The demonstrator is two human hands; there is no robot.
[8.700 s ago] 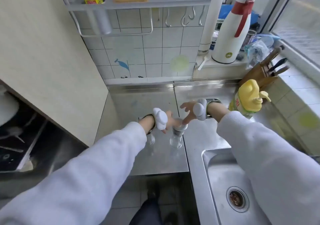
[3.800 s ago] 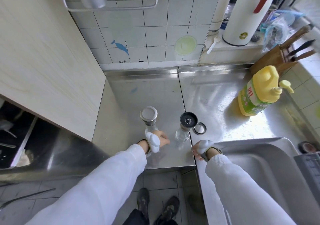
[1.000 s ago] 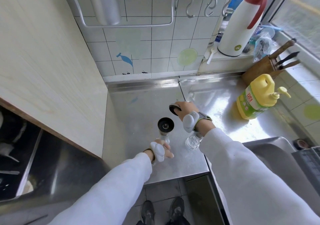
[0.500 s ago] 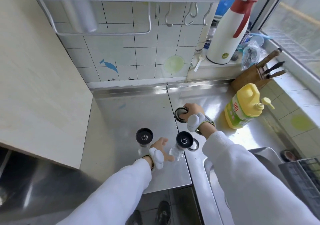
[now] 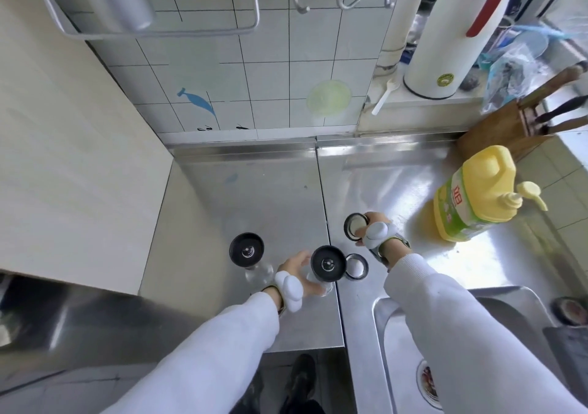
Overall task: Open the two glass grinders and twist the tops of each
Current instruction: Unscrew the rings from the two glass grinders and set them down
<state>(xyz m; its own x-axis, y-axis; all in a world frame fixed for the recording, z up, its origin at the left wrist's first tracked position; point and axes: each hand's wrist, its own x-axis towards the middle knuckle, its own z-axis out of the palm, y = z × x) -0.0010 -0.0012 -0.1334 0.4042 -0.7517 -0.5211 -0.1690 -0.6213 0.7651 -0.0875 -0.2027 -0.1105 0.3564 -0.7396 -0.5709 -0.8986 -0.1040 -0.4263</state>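
Two glass grinders stand uncapped on the steel counter (image 5: 254,191), their black grinding tops showing. The left grinder (image 5: 246,250) stands free. My left hand (image 5: 294,275) is wrapped around the clear glass body of the right grinder (image 5: 327,262). One round cap (image 5: 356,266) lies on the counter touching that grinder's right side. My right hand (image 5: 377,232) pinches the second cap (image 5: 354,226) just behind it, low at the counter; I cannot tell if it touches the surface.
A yellow pump bottle (image 5: 477,197) stands right of my right hand, with a knife block (image 5: 509,127) and a white thermos (image 5: 451,31) behind. The sink (image 5: 445,350) lies at the front right. A wooden panel (image 5: 63,159) walls the left side.
My left hand left the left grinder and took the right grinder's body. My right hand carried the second cap away to the right and lower, near the first cap.
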